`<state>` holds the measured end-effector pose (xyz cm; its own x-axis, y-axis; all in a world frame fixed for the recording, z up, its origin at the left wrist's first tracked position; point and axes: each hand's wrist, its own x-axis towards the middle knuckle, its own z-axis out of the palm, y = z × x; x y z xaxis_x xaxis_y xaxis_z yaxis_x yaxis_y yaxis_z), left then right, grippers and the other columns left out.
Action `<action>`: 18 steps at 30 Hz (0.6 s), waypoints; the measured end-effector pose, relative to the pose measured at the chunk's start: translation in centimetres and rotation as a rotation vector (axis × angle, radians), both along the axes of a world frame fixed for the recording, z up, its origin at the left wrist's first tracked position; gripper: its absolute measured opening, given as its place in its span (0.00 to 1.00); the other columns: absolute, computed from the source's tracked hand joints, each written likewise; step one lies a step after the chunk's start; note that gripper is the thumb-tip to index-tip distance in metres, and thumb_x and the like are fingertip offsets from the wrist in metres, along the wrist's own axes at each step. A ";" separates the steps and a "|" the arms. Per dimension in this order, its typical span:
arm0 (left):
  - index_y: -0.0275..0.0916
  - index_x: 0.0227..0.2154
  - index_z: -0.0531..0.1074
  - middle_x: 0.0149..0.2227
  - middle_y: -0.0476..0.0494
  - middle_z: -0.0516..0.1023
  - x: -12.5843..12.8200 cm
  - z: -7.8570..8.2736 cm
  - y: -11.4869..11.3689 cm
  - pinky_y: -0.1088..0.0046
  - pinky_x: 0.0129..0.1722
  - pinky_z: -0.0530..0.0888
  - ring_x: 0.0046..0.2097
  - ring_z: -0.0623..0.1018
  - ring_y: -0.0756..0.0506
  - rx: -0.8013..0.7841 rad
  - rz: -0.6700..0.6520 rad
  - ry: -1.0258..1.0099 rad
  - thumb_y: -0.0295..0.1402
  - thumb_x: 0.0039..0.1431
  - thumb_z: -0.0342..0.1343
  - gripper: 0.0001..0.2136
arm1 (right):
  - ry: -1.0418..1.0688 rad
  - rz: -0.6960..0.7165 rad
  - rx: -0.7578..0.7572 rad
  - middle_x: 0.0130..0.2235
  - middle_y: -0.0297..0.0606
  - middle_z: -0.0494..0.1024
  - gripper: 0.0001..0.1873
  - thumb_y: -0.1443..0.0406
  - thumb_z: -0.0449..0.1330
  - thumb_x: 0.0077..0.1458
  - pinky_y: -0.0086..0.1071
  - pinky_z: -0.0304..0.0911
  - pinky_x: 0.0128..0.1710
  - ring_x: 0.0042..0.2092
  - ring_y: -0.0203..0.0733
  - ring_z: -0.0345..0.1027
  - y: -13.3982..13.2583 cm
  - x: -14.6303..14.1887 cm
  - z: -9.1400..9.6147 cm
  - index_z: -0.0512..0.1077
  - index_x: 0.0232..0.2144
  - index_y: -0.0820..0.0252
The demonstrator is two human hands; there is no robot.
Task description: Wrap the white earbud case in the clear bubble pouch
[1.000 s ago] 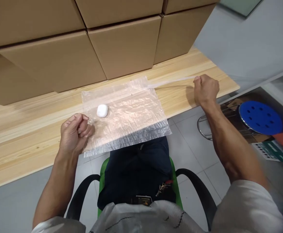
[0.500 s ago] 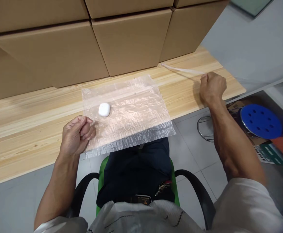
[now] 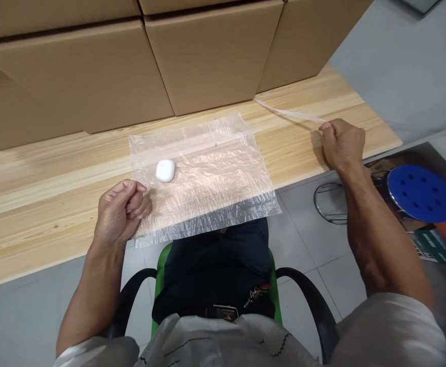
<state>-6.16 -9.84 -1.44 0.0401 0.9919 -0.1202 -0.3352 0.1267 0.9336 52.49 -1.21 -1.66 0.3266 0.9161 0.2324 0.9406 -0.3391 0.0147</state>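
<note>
A rounded white case, like one for earbuds, lies on the left part of a thin, clear plastic sheet or bag. The plastic is spread over the table, its front part hanging past the edge. Beside its left edge rests my left hand, fingers curled in and thumb against the index finger; nothing shows in it. My right hand is off to the right, closed on one end of a narrow translucent plastic strip. The strip's other end reaches the foot of the cardboard boxes.
Stacked cardboard boxes line the back of the wooden table. I sit on a green chair with black armrests. On the right are a blue round stool and, beyond the table, a grey-white wall.
My right hand has shifted slightly right and down with the strip. The view has tilted a little. My left hand, the white case and the plastic look about the same.
</note>
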 end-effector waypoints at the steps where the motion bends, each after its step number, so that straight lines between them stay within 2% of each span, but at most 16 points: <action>1: 0.38 0.38 0.89 0.20 0.62 0.56 0.0 0.1 0.0 0.78 0.22 0.62 0.20 0.53 0.56 -0.001 -0.002 0.003 0.42 0.74 0.82 0.14 | 0.026 0.003 -0.009 0.63 0.66 0.94 0.24 0.68 0.55 0.91 0.45 0.61 0.51 0.61 0.60 0.87 -0.1 -0.2 0.1 0.89 0.68 0.68; 5: 0.37 0.38 0.89 0.21 0.62 0.56 -0.1 0.1 0.0 0.78 0.23 0.62 0.20 0.53 0.56 -0.016 0.003 0.013 0.43 0.73 0.83 0.15 | 0.115 0.005 -0.031 0.66 0.68 0.92 0.26 0.66 0.52 0.93 0.46 0.58 0.52 0.62 0.59 0.84 0.3 -1.8 0.7 0.88 0.71 0.66; 11: 0.40 0.39 0.87 0.21 0.62 0.53 -0.3 -0.1 -0.1 0.78 0.23 0.61 0.21 0.52 0.56 -0.037 0.009 0.016 0.44 0.75 0.81 0.15 | 0.118 0.031 -0.111 0.64 0.73 0.91 0.26 0.63 0.52 0.94 0.49 0.53 0.52 0.56 0.59 0.82 2.0 -5.1 1.4 0.87 0.71 0.69; 18: 0.38 0.37 0.89 0.21 0.61 0.55 0.1 0.5 -0.2 0.78 0.23 0.63 0.21 0.53 0.56 -0.021 -0.001 0.030 0.44 0.72 0.83 0.15 | 0.089 0.029 -0.222 0.65 0.75 0.91 0.27 0.61 0.53 0.96 0.49 0.48 0.50 0.58 0.60 0.83 3.5 -9.7 3.4 0.84 0.75 0.73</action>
<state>-6.10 -9.99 -0.94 0.0373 0.9891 -0.1426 -0.3073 0.1472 0.9402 42.78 2.29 1.74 0.3094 0.9509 -0.0040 0.9509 -0.3094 0.0021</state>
